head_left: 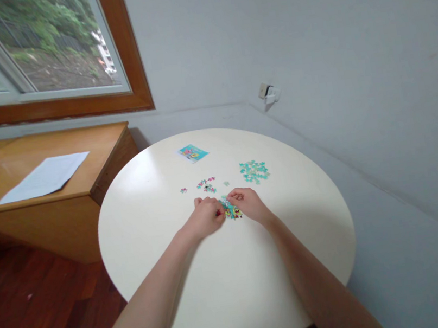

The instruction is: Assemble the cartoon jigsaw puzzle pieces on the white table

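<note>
Jigsaw puzzle [233, 212], partly joined, lies flat on a round white table [143, 235], between the person's two hands and close in front of them; its visible part shows turquoise with a yellow figure toward the lower right. The left hand [205, 217] is at the puzzle's left edge, its fingers curled in and the thumb side toward the pieces, covering part of that edge; whether a piece is held there I cannot tell. The right hand [248, 203] reaches over the upper right edge, thumb and forefinger brought narrowly together above the joined part, the other fingers folded; whether anything is pinched between the tips is too small to make out. Just beyond the hands, a pale single piece [226, 183] lies near a loose cluster of pink and multicoloured pieces [206, 186], with one stray piece [183, 190] to the left of that cluster. Farther right, a heap of turquoise pieces [254, 171] is spread out, well apart from the cluster. Toward the far side of the table lies a turquoise picture card [193, 153]. Left of the table stands a wooden desk [112, 139] bearing white paper [46, 176], below a wood-framed window [133, 45].
</note>
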The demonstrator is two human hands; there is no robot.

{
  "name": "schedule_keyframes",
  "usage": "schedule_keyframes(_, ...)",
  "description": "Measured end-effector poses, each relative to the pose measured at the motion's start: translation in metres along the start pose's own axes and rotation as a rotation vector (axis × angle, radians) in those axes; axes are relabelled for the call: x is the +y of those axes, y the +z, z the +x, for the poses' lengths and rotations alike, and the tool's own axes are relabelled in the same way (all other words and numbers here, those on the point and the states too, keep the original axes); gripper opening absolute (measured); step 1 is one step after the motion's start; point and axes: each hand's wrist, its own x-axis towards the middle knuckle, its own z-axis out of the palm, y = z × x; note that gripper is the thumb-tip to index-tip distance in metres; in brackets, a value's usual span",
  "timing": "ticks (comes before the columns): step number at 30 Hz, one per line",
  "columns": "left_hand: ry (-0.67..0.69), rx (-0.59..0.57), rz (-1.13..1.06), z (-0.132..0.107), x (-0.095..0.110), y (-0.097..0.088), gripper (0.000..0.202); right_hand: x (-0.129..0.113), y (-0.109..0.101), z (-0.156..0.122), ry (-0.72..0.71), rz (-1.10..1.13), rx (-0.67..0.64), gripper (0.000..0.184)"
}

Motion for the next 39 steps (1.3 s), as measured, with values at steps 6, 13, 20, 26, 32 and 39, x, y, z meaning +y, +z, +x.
schedule_keyframes(6,0.013,0.014,0.013,-0.0004,-0.0023,0.0018,0.018,0.0011,0.0010,0.0001,-0.011,-0.015,0.002,0.015)
schedule_keyframes(13,0.017,0.019,0.000,-0.0006,-0.0023,0.0030,0.018,0.0006,0.0014,-0.0002,-0.012,-0.026,0.004,0.013)
schedule_keyframes(20,0.017,0.001,0.007,-0.0008,-0.0011,0.0014,0.017,0.0005,0.0019,-0.0004,-0.015,-0.034,-0.003,0.013)
schedule_keyframes(26,0.016,0.000,0.007,-0.0007,-0.0002,0.0008,0.018,0.0000,0.0013,-0.0009,-0.031,-0.041,-0.021,0.013)
schedule_keyframes(32,0.016,0.000,0.010,-0.0008,-0.0009,0.0018,0.017,0.0000,0.0012,-0.0009,-0.025,-0.046,-0.022,0.012)
schedule_keyframes(39,0.000,-0.009,0.019,-0.0012,0.0005,0.0002,0.017,-0.0011,0.0013,-0.0017,-0.036,-0.049,-0.027,0.014)
